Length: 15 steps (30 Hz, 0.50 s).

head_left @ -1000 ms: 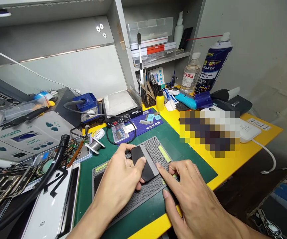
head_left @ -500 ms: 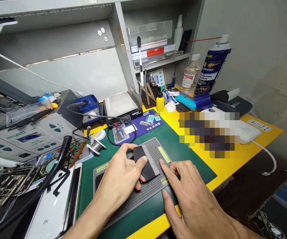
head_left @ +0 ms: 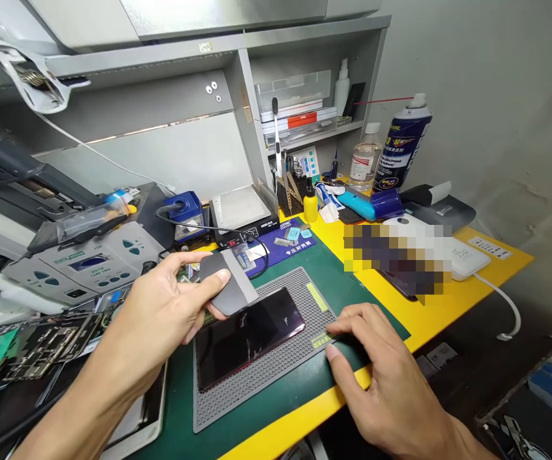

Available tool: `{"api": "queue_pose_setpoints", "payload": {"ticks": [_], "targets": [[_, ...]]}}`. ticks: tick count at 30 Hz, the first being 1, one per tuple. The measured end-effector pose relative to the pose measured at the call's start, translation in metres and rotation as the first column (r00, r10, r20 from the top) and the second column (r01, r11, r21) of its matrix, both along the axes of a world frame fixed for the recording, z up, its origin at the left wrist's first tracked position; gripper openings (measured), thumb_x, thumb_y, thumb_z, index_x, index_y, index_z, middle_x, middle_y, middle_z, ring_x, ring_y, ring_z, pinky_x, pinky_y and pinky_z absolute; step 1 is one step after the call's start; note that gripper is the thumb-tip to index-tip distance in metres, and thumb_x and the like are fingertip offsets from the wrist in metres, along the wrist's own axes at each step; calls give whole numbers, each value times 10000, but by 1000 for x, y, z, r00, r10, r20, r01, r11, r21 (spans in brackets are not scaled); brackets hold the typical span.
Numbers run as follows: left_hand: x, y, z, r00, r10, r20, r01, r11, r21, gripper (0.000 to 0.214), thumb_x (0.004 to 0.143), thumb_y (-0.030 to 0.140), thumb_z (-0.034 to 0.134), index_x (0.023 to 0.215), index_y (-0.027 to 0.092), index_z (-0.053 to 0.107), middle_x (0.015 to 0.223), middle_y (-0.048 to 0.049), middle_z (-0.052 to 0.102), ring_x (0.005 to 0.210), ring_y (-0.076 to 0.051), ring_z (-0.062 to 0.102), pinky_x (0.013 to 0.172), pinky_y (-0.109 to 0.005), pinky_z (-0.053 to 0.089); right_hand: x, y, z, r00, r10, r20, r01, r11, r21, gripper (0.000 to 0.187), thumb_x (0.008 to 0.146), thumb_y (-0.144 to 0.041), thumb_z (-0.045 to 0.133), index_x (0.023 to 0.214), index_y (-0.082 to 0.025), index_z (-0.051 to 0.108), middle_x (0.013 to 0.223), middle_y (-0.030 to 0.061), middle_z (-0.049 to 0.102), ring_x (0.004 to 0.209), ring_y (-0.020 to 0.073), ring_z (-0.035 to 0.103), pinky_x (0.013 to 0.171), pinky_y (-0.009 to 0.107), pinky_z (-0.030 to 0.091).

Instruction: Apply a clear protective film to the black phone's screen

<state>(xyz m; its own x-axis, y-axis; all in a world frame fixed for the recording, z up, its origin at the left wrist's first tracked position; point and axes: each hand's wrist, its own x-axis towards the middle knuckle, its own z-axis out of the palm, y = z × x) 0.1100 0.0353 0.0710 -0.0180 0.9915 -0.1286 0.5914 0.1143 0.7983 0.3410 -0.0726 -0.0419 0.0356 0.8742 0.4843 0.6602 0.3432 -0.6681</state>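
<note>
Head view: the left hand (head_left: 170, 303) has now raised the dark card (head_left: 237, 278) w/ the gray strip. Approx. half a sec. ago this card was low over the mat, i.e. further to the right and near. The left fingers pinch it narrowly, thumb on top, others underneath. Because of this lift, the phone (head_left: 252, 338) is now mostly uncovered: it lies flat and glossy on the gray mat (head_left: 257, 393), on the green pad (head_left: 357, 297) of the yellow tabletop (head_left: 458, 306). The card overlaps only its far left part in the view, so at this moment the stroking seems paused, and most of the surface can be checked.

The right hand (head_left: 381, 377) is at the mat's right edge, beside the phone but apart from it. Its fingers are bent, w/ a small gap btwn thumb and index, nothing visible inside; if they touch the mat, one cannot tell.
</note>
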Motion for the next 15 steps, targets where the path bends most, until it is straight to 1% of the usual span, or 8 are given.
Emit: {"api": "queue_pose_setpoints", "payload": {"ticks": [2, 4, 7, 9, 12, 13, 15], "targets": [[-9, -3, 3, 999, -3, -40, 4, 1000, 13, 572, 822, 572, 680, 1269, 254, 518, 316, 120, 439, 518, -183, 622, 574, -238, 436, 2, -1, -1, 1000, -10, -9, 10, 1000, 13, 77, 893, -148, 572, 958, -188, 561, 978, 83, 539, 947, 250, 551, 792, 410, 509], [-18, -7, 6, 999, 13, -48, -12, 1000, 22, 587, 824, 576, 674, 1283, 250, 503, 313, 121, 434, 502, -179, 601, 584, -241, 433, 3, -1, -2, 1000, -12, 2, 12, 1000, 25, 67, 908, -160, 572, 964, -197, 569, 985, 80, 553, 952, 246, 567, 795, 402, 518], [-29, -16, 10, 999, 46, -27, -45, 999, 27, 570, 817, 584, 672, 1265, 269, 511, 338, 127, 430, 399, -123, 433, 479, -200, 333, 5, -3, 0, 999, -7, 39, 5, 999, 35, 100, 921, -179, 571, 1015, -210, 586, 1019, 83, 573, 982, 245, 590, 819, 392, 539], [-33, -26, 10, 998, 55, -27, -55, 998, 17, 590, 793, 618, 668, 1246, 271, 519, 348, 128, 411, 379, -103, 329, 427, -179, 249, 5, -6, 4, 998, 5, 62, -8, 999, 40, 110, 926, -184, 569, 1030, -215, 591, 1019, 83, 588, 978, 234, 610, 802, 360, 560], [-31, -45, 2, 998, 56, 1, -56, 998, -41, 643, 752, 664, 664, 1225, 257, 509, 381, 113, 436, 381, -98, 305, 396, -172, 211, 4, -14, 12, 991, 61, 117, -68, 996, 56, 117, 928, -185, 581, 1041, -211, 593, 992, 83, 616, 948, 210, 646, 772, 294, 586], [-27, -52, -2, 997, 60, 42, -57, 996, -69, 633, 755, 657, 663, 1220, 260, 499, 413, 105, 474, 381, -90, 301, 392, -172, 200, 2, -17, 13, 985, 91, 150, -102, 992, 71, 152, 924, -198, 601, 1076, -203, 596, 993, 87, 631, 942, 207, 658, 770, 280, 592], [-16, -68, -14, 988, 60, 140, -45, 993, -106, 576, 786, 614, 652, 1202, 262, 467, 426, 104, 500, 365, -77, 311, 398, -169, 185, -5, -21, 15, 949, 178, 260, -212, 971, 108, 283, 924, -252, 633, 1194, -178, 595, 1013, 103, 672, 939, 211, 687, 777, 266, 604]]}}
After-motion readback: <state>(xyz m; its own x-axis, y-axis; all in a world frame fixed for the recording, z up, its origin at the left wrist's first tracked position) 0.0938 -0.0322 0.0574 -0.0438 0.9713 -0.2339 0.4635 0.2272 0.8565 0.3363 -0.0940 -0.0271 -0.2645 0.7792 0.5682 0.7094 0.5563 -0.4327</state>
